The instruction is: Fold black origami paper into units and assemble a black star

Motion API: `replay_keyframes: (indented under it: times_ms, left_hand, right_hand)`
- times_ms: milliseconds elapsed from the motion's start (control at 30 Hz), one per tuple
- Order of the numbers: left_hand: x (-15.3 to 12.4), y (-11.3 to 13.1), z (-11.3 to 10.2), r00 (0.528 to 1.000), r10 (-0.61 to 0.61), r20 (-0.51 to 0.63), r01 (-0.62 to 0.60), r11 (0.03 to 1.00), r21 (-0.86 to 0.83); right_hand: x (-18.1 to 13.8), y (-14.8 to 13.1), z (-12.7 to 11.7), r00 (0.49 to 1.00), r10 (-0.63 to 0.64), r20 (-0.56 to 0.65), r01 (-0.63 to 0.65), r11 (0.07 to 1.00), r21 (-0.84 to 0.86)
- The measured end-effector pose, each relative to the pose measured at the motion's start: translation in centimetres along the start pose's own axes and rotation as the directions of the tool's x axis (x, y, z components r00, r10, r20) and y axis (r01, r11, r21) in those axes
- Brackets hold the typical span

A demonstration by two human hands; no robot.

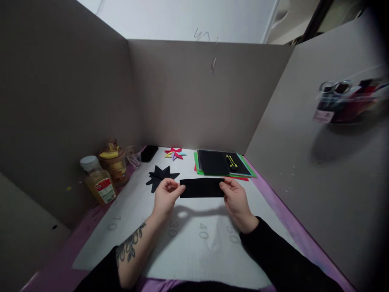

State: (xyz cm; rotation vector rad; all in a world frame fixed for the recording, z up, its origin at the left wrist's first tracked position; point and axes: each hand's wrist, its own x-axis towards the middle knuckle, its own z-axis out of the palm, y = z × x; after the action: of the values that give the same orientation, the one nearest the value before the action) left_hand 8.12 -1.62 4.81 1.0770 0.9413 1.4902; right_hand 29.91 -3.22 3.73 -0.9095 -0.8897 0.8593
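A black strip of folded paper [202, 188] is held level above the white mat, stretched between both hands. My left hand [166, 195] pinches its left end between thumb and fingers. At the right end, my right hand [236, 199] grips it the same way. Just behind my left hand lies a black folded-paper star [161, 175], partly covered by that hand. Farther back rests a smaller multicoloured paper star [174, 153]. A stack of coloured paper [212, 162] with black sheets on top lies at the back right, and a yellow-and-black cutter [231, 162] sits on it.
The white mat [194, 259] bears printed numbers over a purple surface. On the left stand a glue bottle [101, 184], a brown pot [114, 164] and a clear cup [133, 156]. A black phone-like object [149, 153] lies behind. Grey panels enclose three sides; a tool holder [346, 103] hangs right.
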Motion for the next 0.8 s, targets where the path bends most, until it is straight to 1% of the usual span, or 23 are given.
replay_keyframes:
  times_ms: [200,433,700,800]
  left_hand:
    - [0.17,-0.31,-0.04,1.0,0.007,0.006,-0.007,1.0,0.026]
    - [0.01,0.06,0.19,1.0,0.008,0.0,-0.008,0.999,0.054]
    - [0.06,0.13,0.13,1.0,0.007,0.011,-0.007,0.999,0.048]
    - [0.09,0.01,0.07,1.0,0.013,0.011,-0.013,0.998,0.064]
  right_hand:
    - [-0.09,-0.25,0.08,1.0,0.011,0.002,-0.011,1.0,-0.026]
    - [-0.11,-0.13,0.1,1.0,0.019,-0.02,-0.02,1.0,-0.021]
    - [-0.24,-0.14,0.22,0.999,0.027,0.038,-0.027,1.0,-0.004]
    - [-0.23,-0.03,0.13,0.998,0.038,0.041,-0.038,0.999,0.001]
